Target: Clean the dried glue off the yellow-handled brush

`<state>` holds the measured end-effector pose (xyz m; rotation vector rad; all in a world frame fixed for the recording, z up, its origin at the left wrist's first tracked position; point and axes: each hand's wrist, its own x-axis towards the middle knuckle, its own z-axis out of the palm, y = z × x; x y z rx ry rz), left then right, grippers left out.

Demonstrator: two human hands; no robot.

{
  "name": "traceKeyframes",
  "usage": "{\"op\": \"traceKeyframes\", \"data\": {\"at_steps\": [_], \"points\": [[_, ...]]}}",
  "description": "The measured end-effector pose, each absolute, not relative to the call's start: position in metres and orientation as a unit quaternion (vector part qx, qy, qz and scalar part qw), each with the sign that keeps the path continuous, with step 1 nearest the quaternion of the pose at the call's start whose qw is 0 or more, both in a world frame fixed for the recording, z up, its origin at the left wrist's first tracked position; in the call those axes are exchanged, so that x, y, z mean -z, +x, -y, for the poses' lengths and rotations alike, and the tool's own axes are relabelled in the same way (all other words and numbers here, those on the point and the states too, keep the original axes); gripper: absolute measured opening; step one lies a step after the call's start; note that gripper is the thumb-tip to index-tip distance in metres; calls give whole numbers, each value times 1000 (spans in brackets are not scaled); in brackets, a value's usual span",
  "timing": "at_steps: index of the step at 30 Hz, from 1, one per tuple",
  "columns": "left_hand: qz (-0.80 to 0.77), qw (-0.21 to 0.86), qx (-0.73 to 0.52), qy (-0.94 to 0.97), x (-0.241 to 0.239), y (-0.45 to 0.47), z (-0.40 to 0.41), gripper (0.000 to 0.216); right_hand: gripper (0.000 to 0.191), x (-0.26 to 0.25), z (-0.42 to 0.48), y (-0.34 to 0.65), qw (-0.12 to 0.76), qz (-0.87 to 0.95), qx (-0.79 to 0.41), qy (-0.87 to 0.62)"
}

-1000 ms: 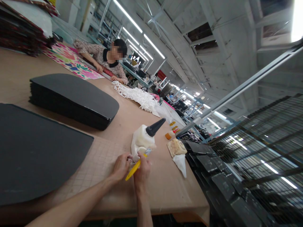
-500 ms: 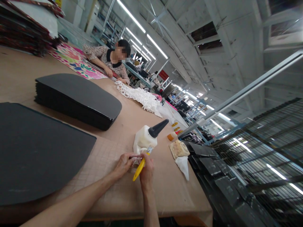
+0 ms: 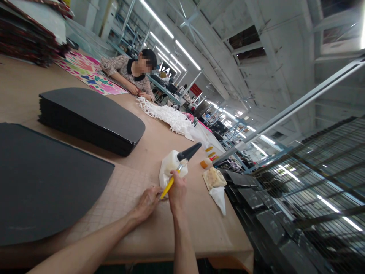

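My right hand [image 3: 177,189] is closed around a yellow-handled brush [image 3: 170,182], whose bristle end points up toward a white glue bottle [image 3: 170,166] with a black cone nozzle. My left hand [image 3: 148,201] rests on the brown table [image 3: 182,232] just left of the right hand, fingers curled over something small that I cannot make out. The glue bottle stands right behind both hands.
A large black sheet [image 3: 42,182] lies at left and a stack of black sheets [image 3: 91,118] behind it. A stained rag [image 3: 214,182] and small orange bottles [image 3: 205,163] sit near the right edge. White lace [image 3: 168,118] lies farther back. Another person [image 3: 128,72] leans on the table's far end.
My right hand has lifted the brush, so its bristles now reach the glue bottle's neck. My left hand stays in place on the table.
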<state>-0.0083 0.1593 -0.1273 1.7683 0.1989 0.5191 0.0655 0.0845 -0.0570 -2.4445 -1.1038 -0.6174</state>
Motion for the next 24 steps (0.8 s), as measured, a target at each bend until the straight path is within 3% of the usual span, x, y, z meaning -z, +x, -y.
{"op": "traceKeyframes", "data": {"at_steps": [11, 24], "points": [[-129, 562, -222, 786, 131, -3, -156, 23, 42, 34, -98, 50, 120, 489, 183, -845], [-122, 652, -254, 704, 138, -6, -150, 24, 40, 44, -113, 38, 14, 495, 226, -839]]}}
